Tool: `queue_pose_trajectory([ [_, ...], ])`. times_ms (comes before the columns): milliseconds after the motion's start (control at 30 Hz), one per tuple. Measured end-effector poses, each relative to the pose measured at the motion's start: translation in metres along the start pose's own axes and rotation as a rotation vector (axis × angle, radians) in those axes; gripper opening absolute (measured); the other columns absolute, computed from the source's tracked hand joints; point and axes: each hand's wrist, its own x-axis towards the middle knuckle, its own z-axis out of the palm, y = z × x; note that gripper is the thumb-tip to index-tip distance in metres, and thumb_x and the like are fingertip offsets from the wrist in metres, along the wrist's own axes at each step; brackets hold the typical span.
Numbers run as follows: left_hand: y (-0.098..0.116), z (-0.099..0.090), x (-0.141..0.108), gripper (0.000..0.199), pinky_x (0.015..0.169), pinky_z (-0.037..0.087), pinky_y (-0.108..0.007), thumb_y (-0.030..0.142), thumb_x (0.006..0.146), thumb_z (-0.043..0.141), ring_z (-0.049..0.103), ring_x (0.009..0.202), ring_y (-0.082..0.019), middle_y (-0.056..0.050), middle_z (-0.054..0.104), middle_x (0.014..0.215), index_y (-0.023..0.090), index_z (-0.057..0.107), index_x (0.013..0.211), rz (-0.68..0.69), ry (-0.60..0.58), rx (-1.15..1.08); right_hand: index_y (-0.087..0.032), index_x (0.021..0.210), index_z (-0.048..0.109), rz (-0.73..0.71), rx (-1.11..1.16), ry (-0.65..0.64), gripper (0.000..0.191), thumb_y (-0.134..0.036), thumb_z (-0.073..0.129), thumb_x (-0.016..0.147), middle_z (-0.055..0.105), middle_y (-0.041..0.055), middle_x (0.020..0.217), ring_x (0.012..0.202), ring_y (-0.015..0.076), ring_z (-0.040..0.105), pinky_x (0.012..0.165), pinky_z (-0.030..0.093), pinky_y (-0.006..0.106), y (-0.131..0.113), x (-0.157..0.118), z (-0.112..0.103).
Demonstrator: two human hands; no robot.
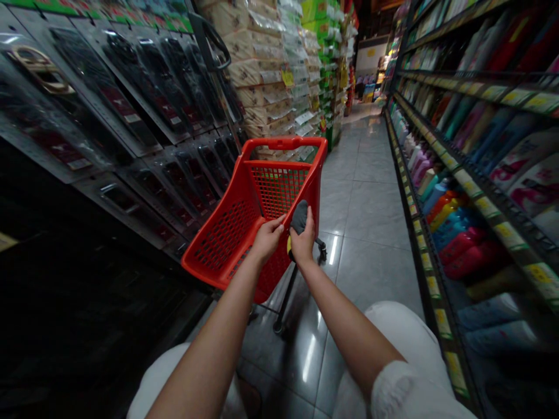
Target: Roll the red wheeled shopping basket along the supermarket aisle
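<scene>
A red plastic shopping cart [227, 233] with slotted walls stands before me, turned at an angle. My left hand [268, 240] is closed on its near side rim, thumb and index finger at the edge. Against the outside of the same wall, my right hand [304, 240] grips a dark grey cloth [299, 216]. A small yellow and black patch shows beside that palm; whether it belongs to the cloth or the cart I cannot make out. Inside, the part of the basket that I can see holds nothing.
Packaged belts [174, 110] hang on the left wall, with stacked tan packs [262, 75] and green boxes [325, 52] beyond. Shelves of bottles [454, 209] line the right. Grey floor tiles [371, 203] run down the aisle. My knees [402, 326] are bent below.
</scene>
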Motion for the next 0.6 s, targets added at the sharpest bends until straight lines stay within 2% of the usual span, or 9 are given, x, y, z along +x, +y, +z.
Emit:
queue_pose_trajectory([
  [67, 0.002, -0.003, 0.000, 0.066, 0.116, 0.030, -0.049, 0.048, 0.074, 0.071, 0.050, 0.133, -0.033, -0.014, 0.060, 0.137, 0.012, 0.064, 0.129, -0.008, -0.044, 0.011, -0.018, 0.149, 0.037, 0.068, -0.062, -0.024, 0.078, -0.011, 0.051, 0.072, 0.051, 0.0130, 0.137, 0.128, 0.0212, 0.050, 0.110, 0.039, 0.036, 0.010, -0.014, -0.004],
  [133, 0.006, -0.011, -0.008, 0.073, 0.118, 0.027, -0.050, 0.050, 0.071, 0.073, 0.045, 0.137, -0.033, -0.013, 0.055, 0.142, 0.013, 0.061, 0.133, -0.026, -0.110, 0.058, -0.016, 0.142, 0.047, 0.228, -0.139, -0.053, 0.073, -0.008, 0.051, 0.069, 0.059, 0.0132, 0.125, 0.119, 0.0233, 0.057, 0.104, 0.043, 0.036, 0.031, -0.033, -0.008],
  [233, 0.014, -0.030, -0.036, 0.073, 0.119, 0.025, -0.049, 0.055, 0.074, 0.071, 0.041, 0.140, -0.033, -0.010, 0.051, 0.147, 0.017, 0.060, 0.135, -0.070, -0.181, 0.142, -0.014, 0.131, 0.058, 0.463, -0.197, -0.126, 0.066, -0.007, 0.054, 0.066, 0.068, 0.0115, 0.106, 0.105, 0.0260, 0.063, 0.094, 0.049, 0.035, 0.058, -0.053, -0.010],
  [300, 0.018, -0.041, -0.057, 0.067, 0.118, 0.029, -0.047, 0.061, 0.082, 0.060, 0.046, 0.137, -0.032, -0.008, 0.055, 0.144, 0.020, 0.060, 0.135, -0.109, -0.211, 0.153, -0.014, 0.130, 0.059, 0.523, -0.193, -0.139, 0.066, -0.006, 0.053, 0.065, 0.069, 0.0111, 0.104, 0.103, 0.0256, 0.064, 0.092, 0.050, 0.035, 0.060, -0.054, -0.006],
  [367, 0.019, -0.047, -0.072, 0.068, 0.119, 0.028, -0.046, 0.065, 0.084, 0.054, 0.046, 0.136, -0.031, -0.008, 0.059, 0.140, 0.018, 0.061, 0.133, -0.125, -0.221, 0.165, -0.014, 0.134, 0.055, 0.474, -0.163, -0.087, 0.069, -0.005, 0.050, 0.066, 0.065, 0.0118, 0.114, 0.109, 0.0240, 0.061, 0.098, 0.048, 0.036, 0.046, -0.046, 0.000],
  [433, 0.018, -0.046, -0.078, 0.073, 0.119, 0.027, -0.047, 0.069, 0.083, 0.051, 0.048, 0.134, -0.031, -0.010, 0.062, 0.137, 0.015, 0.062, 0.131, -0.132, -0.192, 0.166, -0.016, 0.137, 0.052, 0.336, -0.096, -0.033, 0.070, -0.006, 0.050, 0.068, 0.059, 0.0116, 0.124, 0.118, 0.0220, 0.056, 0.105, 0.043, 0.036, 0.023, -0.033, 0.005],
  [533, 0.016, -0.036, -0.073, 0.076, 0.118, 0.028, -0.046, 0.073, 0.079, 0.053, 0.051, 0.131, -0.031, -0.013, 0.064, 0.133, 0.013, 0.066, 0.124, -0.150, -0.153, 0.125, -0.022, 0.140, 0.049, 0.074, 0.017, -0.049, 0.069, -0.009, 0.050, 0.073, 0.052, 0.0094, 0.132, 0.127, 0.0193, 0.049, 0.113, 0.036, 0.036, -0.009, -0.019, 0.006],
  [600, 0.014, -0.027, -0.066, 0.075, 0.117, 0.029, -0.044, 0.075, 0.074, 0.057, 0.051, 0.131, -0.031, -0.013, 0.067, 0.128, 0.014, 0.070, 0.116, -0.142, -0.121, 0.083, -0.025, 0.141, 0.048, -0.013, 0.035, -0.074, 0.069, -0.010, 0.050, 0.074, 0.049, 0.0077, 0.138, 0.133, 0.0182, 0.044, 0.115, 0.032, 0.035, -0.014, -0.022, 0.003],
])
